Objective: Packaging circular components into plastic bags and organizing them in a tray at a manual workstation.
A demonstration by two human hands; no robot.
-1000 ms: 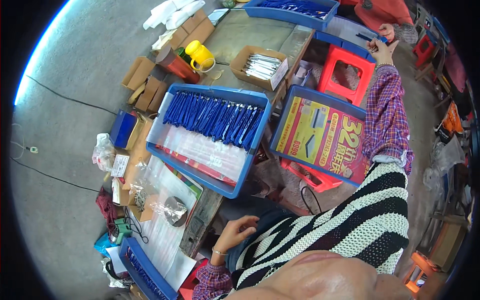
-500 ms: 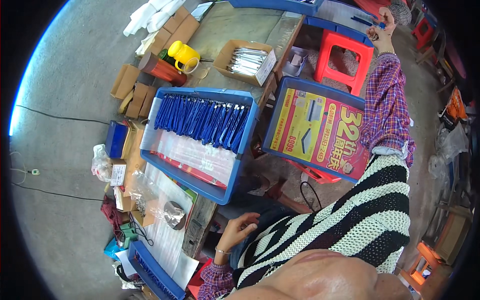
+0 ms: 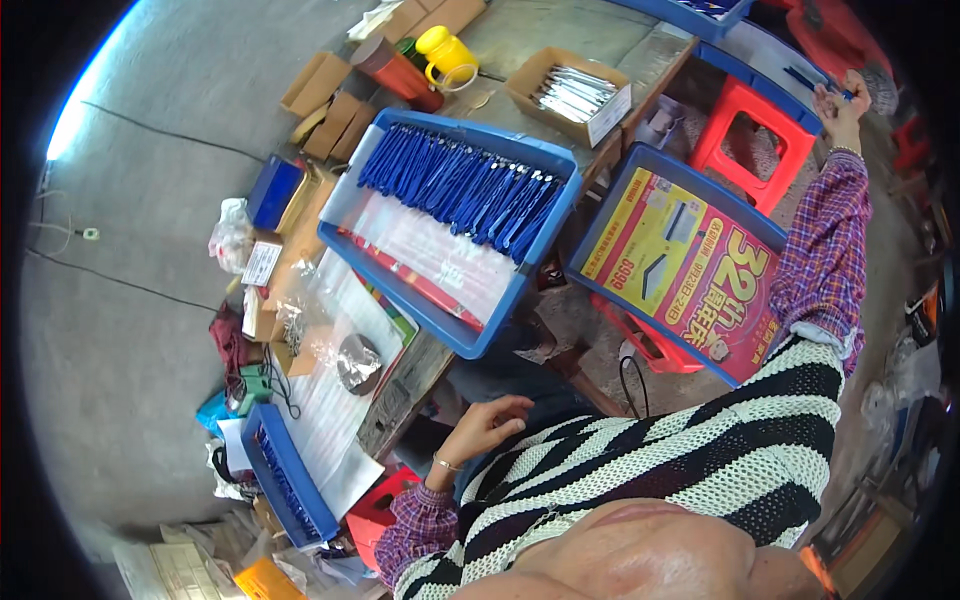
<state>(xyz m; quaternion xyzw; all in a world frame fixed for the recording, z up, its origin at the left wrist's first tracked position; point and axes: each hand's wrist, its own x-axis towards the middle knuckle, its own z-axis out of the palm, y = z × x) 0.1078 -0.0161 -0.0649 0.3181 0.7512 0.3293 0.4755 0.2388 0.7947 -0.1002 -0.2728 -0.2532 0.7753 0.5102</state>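
Smooth grey floor (image 3: 150,205), slim blue pieces (image 3: 450,185) in plastic tray (image 3: 513,291), left hand (image 3: 487,424) fingers apart, right hand (image 3: 842,116) grip unclear

Large characters and numerals cover the pink-and-yellow sheet (image 3: 688,268), while the carton (image 3: 546,110) bears a tiny illegible label (image 3: 610,116).

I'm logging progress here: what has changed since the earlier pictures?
The camera view swung, so the blue rectangular plastic tray of slim blue pieces appears higher and farther right. The bare right hand stays outstretched near another person's hand; the bare left hand stays empty.
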